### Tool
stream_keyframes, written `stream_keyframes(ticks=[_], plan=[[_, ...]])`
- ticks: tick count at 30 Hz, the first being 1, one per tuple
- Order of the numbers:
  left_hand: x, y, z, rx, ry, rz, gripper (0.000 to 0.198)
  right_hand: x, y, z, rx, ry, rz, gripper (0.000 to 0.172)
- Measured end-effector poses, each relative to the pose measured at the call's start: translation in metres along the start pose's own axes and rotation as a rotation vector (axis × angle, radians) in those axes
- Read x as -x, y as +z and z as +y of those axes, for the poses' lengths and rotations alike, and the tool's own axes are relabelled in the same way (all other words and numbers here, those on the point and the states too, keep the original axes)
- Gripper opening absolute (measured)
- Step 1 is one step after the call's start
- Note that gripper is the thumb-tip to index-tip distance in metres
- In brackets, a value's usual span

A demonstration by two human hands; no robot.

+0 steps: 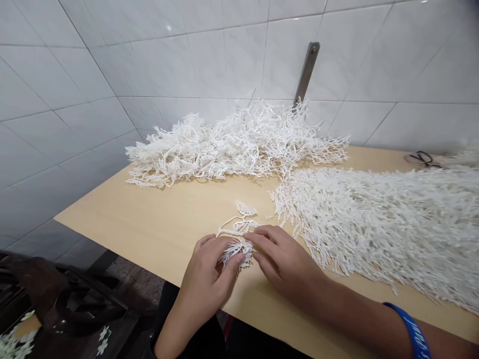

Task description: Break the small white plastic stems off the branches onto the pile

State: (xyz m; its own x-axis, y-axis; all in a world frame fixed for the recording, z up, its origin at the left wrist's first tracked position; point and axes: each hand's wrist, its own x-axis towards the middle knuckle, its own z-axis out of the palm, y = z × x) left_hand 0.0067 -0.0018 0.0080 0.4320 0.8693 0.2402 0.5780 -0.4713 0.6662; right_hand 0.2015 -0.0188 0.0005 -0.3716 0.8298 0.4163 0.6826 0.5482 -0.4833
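Near the front edge of the table, my left hand (207, 276) is closed around a small cluster of thin white branched sprigs (239, 251), its thumb lying across them. My right hand (286, 259) meets it from the right, with bent fingers at the cluster's edge. Its fingertips look pinched together there, though what lies between them is too small to make out. Just beyond both hands, a loose white branched stem (243, 224) with fine forked tips lies on the tabletop, close to the right index finger.
A tangled heap of white branched stems (232, 144) lies along the tiled wall. A wide pile of small white sprigs (381, 224) covers the right of the table (149, 219). A metal bracket (307, 70) is on the wall. Dark furniture (75, 304) with white flowers (104, 340) stands lower left.
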Motion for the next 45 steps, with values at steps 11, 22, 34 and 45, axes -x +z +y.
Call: stream_keyframes(ticks=[11, 22, 34, 45], plan=[[0.002, -0.002, -0.005, 0.165, -0.182, 0.006, 0.024, -0.002, 0.000, 0.004, -0.052, -0.018, -0.058, 0.015], [0.002, -0.005, 0.000, 0.153, 0.005, -0.084, 0.019, -0.004, -0.003, 0.000, -0.330, -0.068, -0.037, 0.011], [0.001, 0.000, -0.007, 0.092, -0.428, 0.147, 0.032, -0.001, -0.018, 0.000, -0.025, -0.027, 0.036, 0.022], [0.000, 0.000, -0.002, 0.261, -0.252, 0.078, 0.028, -0.003, -0.009, -0.002, -0.008, -0.057, 0.176, 0.018]])
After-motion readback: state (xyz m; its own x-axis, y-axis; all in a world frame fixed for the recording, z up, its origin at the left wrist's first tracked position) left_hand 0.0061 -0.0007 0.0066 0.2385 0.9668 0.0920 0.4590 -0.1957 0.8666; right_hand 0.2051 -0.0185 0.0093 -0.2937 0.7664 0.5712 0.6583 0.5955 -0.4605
